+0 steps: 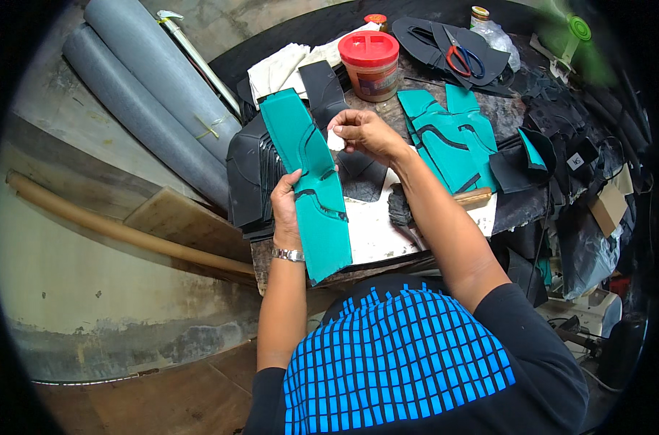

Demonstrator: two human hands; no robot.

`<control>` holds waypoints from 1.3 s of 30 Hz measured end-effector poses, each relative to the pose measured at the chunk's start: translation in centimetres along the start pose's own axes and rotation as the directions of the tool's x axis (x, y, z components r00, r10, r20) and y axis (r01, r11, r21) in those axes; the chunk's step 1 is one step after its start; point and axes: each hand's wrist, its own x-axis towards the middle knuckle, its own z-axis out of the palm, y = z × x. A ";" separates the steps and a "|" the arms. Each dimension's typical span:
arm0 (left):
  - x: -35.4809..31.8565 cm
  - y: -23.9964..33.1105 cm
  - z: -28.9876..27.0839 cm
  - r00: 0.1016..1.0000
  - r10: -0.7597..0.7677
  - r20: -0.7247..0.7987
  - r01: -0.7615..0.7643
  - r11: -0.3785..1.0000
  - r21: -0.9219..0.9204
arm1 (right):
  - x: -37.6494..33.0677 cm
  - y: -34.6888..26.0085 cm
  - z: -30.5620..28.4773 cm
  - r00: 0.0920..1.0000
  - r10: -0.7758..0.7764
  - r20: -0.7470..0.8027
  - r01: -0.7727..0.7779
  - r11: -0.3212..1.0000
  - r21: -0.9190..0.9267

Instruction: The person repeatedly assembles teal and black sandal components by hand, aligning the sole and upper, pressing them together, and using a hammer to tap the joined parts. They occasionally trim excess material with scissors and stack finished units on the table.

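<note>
Teal leather panel (311,185), long and marked with dark curved lines, is held up over the near edge of the tabletop (373,235). The left hand (286,206) grips its left edge, fingers curled around it from behind, thumb on the front. The right hand (362,132) is just beside the panel's upper right edge, its fingers pinched closed on a small white piece (335,140) that touches or nearly touches the panel. A stack of black cut pieces (250,177) lies just left of the panel. More teal pieces (445,134) lie on the tabletop to the right. A red-lidded jar (371,64) stands behind the hands, and red-handled scissors (462,58) lie farther back on black material.
</note>
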 end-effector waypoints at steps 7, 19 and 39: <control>0.0 -0.5 -1.5 0.999 0.041 -0.014 -0.041 0.999 -0.025 | 0.5 0.7 -0.6 0.999 -0.034 -0.001 0.034 0.999 -0.030; -2.9 0.7 -0.3 0.996 0.063 -0.063 -0.066 0.997 -0.046 | -0.8 0.5 1.6 0.882 -0.278 0.379 0.443 0.764 -0.470; -4.7 1.7 1.2 0.989 0.093 -0.118 -0.072 0.983 0.171 | -0.8 0.7 3.8 0.944 -0.261 0.200 0.324 0.842 -0.431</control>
